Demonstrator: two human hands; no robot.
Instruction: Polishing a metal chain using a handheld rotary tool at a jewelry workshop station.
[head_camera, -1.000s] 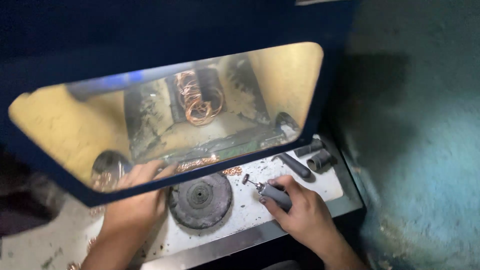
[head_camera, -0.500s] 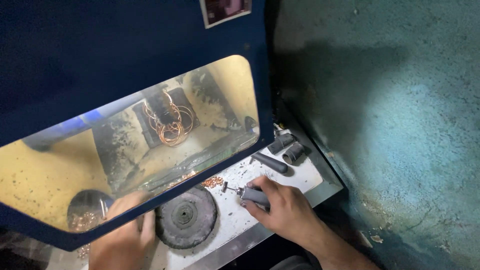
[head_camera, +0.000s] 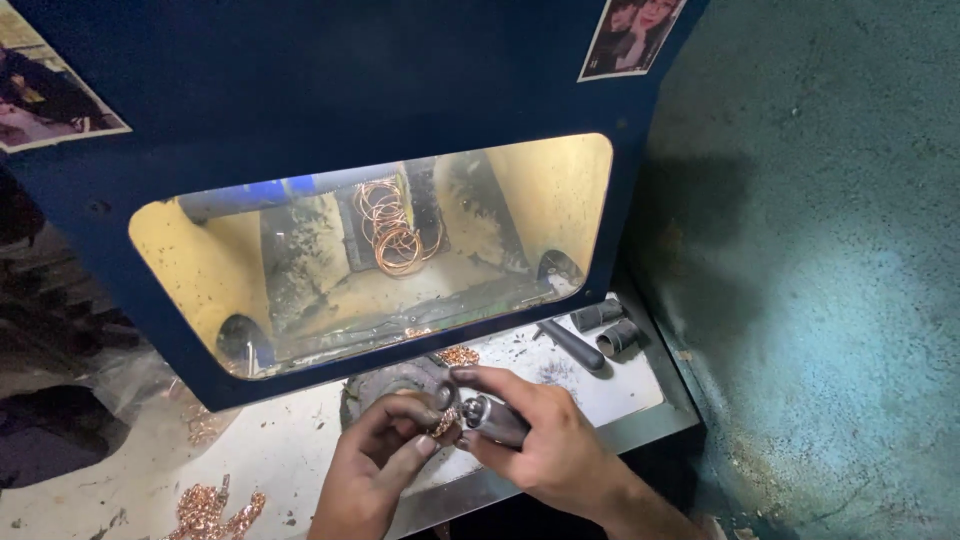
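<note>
Both hands meet mid-bench — your left hand (head_camera: 385, 455) pinches a small coppery ring piece (head_camera: 444, 421) against the dark grey cylindrical handpiece (head_camera: 495, 420) gripped in your right hand (head_camera: 545, 440), its long axis running rightward.

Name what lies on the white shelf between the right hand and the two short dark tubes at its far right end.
In the head view, a long dark rod lies between the right hand and the two short tubes, amid dark filings.

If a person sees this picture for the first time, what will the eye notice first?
First the lit yellow window in the blue hood, with copper wire rings hanging inside. Below it, over the white bench, the right hand grips a dark metal tool against a small copper piece pinched by the left hand.
</note>
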